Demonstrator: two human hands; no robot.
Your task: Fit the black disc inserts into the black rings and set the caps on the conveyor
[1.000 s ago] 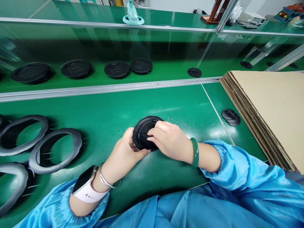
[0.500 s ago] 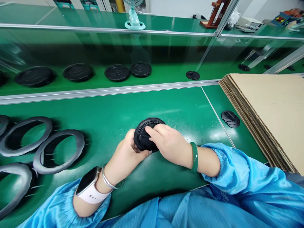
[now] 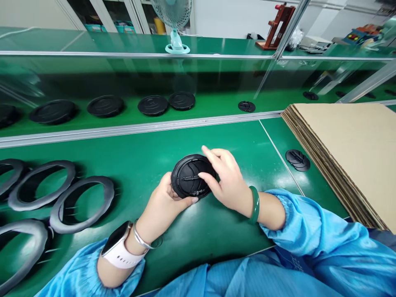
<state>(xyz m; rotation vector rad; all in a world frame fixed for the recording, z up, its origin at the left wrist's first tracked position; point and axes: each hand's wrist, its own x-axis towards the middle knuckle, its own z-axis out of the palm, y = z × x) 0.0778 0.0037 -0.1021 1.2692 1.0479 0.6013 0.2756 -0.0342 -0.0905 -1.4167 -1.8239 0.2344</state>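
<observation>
Your left hand grips the edge of the black disc, right of the black rings, apparently steadying it. Your right hand stays open, its fingers raised, its thumb on the disc's face, leaving the center visible.

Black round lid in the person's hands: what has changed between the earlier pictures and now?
The right hand has drawn back toward the right edge of the black round lid, uncovering its face. The left hand still holds the lid. The black rings and cardboard stack stayed in place.
</observation>
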